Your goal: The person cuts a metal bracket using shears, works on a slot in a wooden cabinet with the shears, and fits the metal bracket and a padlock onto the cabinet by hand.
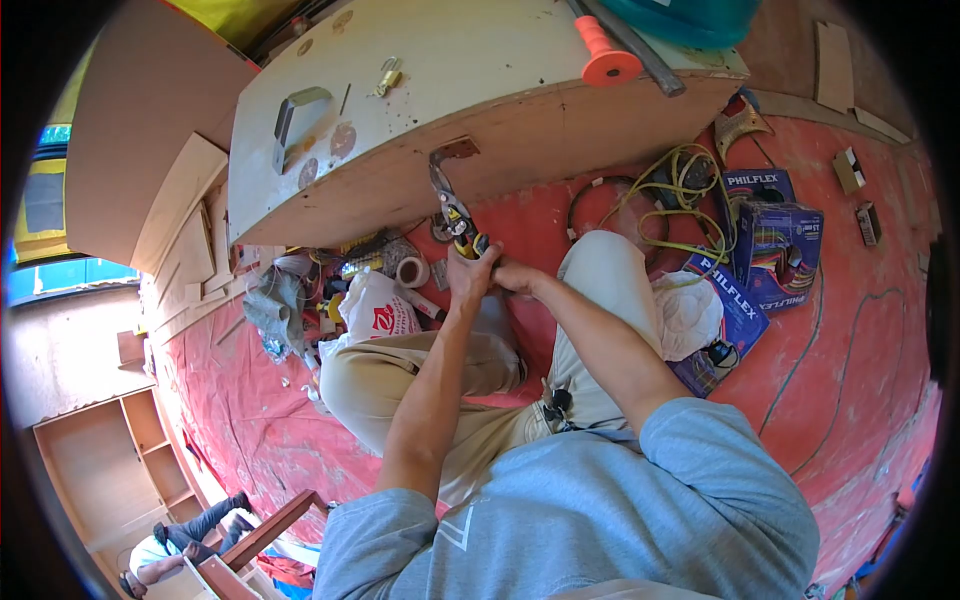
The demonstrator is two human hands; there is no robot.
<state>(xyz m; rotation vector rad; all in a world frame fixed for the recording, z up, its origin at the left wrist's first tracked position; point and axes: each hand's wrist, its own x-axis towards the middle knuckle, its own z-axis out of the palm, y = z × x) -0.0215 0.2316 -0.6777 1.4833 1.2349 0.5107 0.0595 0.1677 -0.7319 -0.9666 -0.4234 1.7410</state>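
Note:
Pliers point(455, 215) with yellow and black handles reach up from my hands, their metal jaws at a small rusty plate point(459, 149) on the front side of the wooden bench point(560, 140). My left hand point(470, 268) is closed around the handles. Pressed against it, my right hand point(514, 277) is closed at the handle ends too, its fingers partly hidden. On the bench top lie a brass padlock point(389, 79), a bent metal handle point(285, 125), a thin rod point(345, 98) and a chisel with an orange hand guard point(610, 66).
Left of my knees sit a white plastic bag point(378, 308), a tape roll point(411, 271) and clutter. At right are Philflex boxes point(785, 250), a yellow cord point(655, 240) and a white cloth-like bundle point(687, 315). Another person point(165, 550) is at lower left.

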